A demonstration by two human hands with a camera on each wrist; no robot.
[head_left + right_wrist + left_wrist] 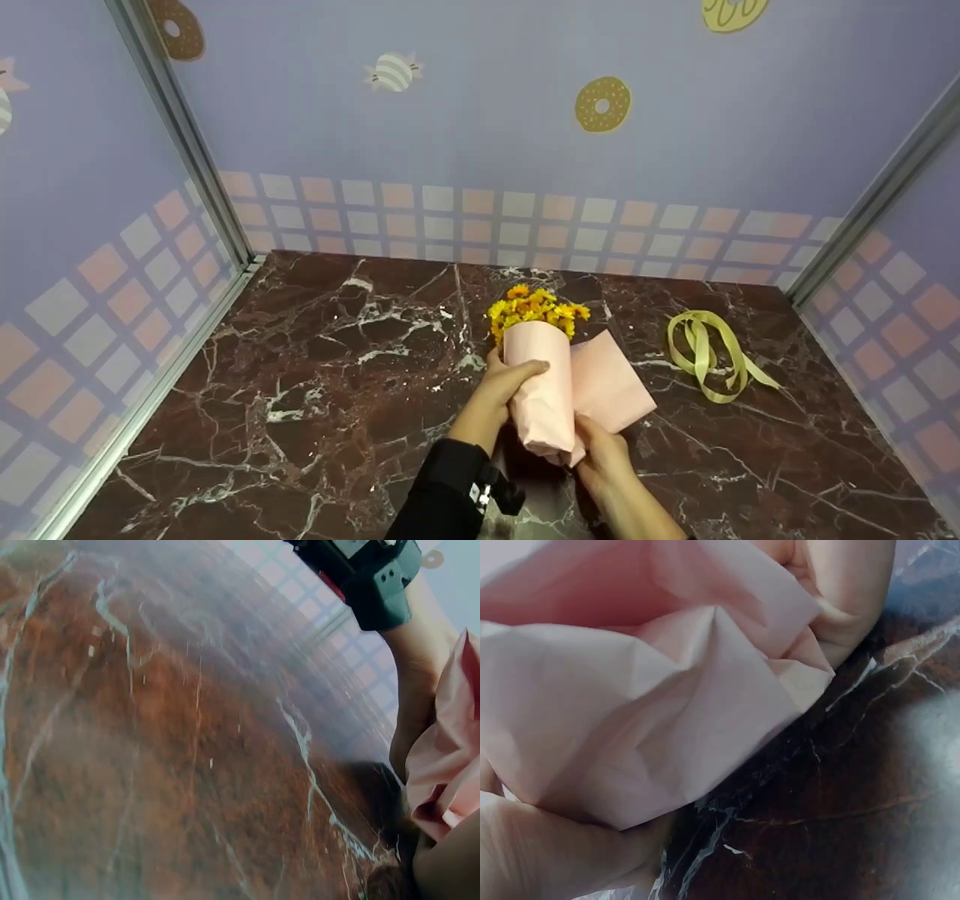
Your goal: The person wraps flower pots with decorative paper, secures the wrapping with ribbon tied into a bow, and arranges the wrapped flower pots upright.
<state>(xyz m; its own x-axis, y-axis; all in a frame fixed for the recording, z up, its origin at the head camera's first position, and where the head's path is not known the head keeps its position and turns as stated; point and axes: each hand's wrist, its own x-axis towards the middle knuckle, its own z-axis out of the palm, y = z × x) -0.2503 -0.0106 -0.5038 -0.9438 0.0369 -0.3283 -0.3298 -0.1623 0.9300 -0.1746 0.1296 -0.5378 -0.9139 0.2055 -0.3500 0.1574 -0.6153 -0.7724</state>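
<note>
A bunch of yellow and orange flowers (534,306) pokes out of the top of pink wrapping paper (541,375), which is rolled round it. My left hand (501,390) grips the roll from its left side, thumb across the front. At the lower right, my right hand (600,454) pinches the bottom edge of the paper. A flat flap of the paper spreads out to the right of the roll. In the left wrist view the crumpled lower end of the paper (660,720) shows between both hands. The stems are hidden inside.
A loosely coiled yellow-green ribbon (705,352) lies on the dark red marble tabletop (337,420) to the right. Patterned wall panels (480,135) stand behind and on both sides, with metal strips (187,142) at the corners.
</note>
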